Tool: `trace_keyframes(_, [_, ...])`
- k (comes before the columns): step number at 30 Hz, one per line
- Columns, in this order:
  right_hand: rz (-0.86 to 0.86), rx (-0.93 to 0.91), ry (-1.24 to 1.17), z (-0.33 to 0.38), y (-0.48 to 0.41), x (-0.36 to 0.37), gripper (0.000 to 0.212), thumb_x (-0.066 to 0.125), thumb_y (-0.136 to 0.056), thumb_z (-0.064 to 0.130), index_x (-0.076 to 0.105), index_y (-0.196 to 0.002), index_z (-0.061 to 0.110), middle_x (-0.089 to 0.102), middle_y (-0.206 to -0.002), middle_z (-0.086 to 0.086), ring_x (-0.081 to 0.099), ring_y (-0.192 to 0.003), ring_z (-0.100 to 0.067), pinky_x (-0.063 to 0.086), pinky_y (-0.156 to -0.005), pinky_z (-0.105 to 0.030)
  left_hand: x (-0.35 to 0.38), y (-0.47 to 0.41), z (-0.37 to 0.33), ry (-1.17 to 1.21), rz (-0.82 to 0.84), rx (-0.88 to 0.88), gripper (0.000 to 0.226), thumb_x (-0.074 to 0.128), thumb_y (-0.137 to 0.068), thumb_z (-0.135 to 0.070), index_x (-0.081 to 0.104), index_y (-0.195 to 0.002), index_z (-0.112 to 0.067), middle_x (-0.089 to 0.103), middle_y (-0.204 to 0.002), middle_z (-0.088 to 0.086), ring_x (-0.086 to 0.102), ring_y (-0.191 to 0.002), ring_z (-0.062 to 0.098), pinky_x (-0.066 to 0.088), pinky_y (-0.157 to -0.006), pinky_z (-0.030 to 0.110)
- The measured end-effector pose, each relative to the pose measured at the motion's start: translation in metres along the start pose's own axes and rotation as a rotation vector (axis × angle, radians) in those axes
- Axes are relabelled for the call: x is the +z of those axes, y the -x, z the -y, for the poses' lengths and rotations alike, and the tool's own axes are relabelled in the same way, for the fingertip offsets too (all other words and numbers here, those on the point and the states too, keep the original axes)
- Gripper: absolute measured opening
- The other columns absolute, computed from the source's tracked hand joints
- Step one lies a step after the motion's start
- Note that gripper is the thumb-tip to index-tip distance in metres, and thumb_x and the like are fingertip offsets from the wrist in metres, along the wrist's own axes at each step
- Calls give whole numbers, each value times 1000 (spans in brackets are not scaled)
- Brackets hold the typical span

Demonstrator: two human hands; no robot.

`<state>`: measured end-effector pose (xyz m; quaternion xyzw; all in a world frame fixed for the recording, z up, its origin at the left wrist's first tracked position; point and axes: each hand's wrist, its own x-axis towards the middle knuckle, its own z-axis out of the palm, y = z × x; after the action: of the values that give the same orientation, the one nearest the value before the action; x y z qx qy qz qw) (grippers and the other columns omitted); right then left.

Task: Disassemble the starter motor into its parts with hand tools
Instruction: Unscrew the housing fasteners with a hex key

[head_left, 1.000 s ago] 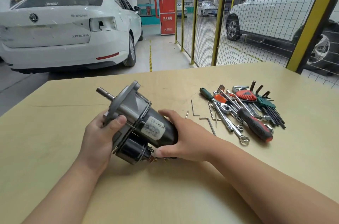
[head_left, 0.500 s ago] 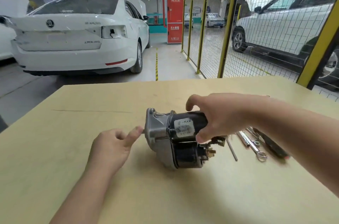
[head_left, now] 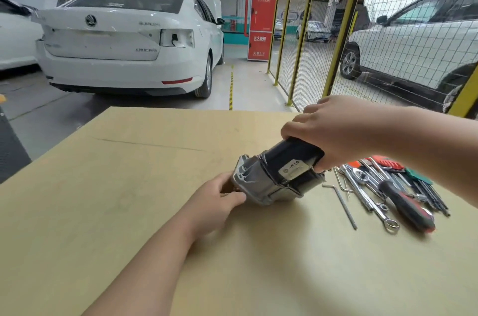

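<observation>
The starter motor (head_left: pixel 279 176) sits tilted on the table (head_left: pixel 129 212), left of the tools (head_left: pixel 388 186). The right hand (head_left: pixel 336 131) clasps its black end; the left hand (head_left: pixel 214 201) pinches its metal nose.

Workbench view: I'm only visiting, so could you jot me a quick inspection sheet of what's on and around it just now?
Surface: pale wooden table, bare to the left of the work.
Job's things: starter motor, tilted, grey housing end low on the table, black body raised.
Clutter: tools heaped at right, among them a red-and-black screwdriver, a combination wrench, a ratchet; one loose hex key apart from the heap.
Hands: right hand grips the black body from above; left hand at the housing end.
Cables: nothing seen.
Surroundings: white sedan, yellow mesh fence, red fire cabinet.
</observation>
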<state>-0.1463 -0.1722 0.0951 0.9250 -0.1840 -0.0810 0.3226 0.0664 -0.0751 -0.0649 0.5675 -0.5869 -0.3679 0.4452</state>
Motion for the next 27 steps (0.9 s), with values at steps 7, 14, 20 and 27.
trace_keyframes(7, [56,31,-58,-6,-5,3,65,66,-66,59,33,-117,37,59,-101,13,53,-87,-16,50,-78,-36,-6,-5,11,-343,-90,71,22,57,-92,-15,72,-96,-30,68,-93,-14,59,-93,2,44,-83,21])
trace_keyframes(14, [127,90,-117,-17,-16,7,64,68,-67,56,36,-119,39,57,-101,13,54,-91,-18,52,-71,-37,9,-2,5,-574,-122,102,11,66,-81,-32,66,-92,-32,53,-86,-19,51,-89,5,37,-73,9])
trace_keyframes(20, [127,208,-231,-31,-13,29,62,70,-73,45,42,-126,36,55,-109,8,53,-98,-20,50,-73,-36,34,8,-5,-805,80,250,40,52,-92,-37,49,-131,-44,40,-113,-15,33,-113,12,30,-103,28])
trace_keyframes(27, [113,323,-510,-40,4,74,39,67,-75,51,57,-109,33,61,-80,16,55,-68,-4,38,-52,-23,53,0,-9,-921,58,336,23,43,-96,-44,59,-112,-38,42,-111,-14,31,-104,11,26,-92,22])
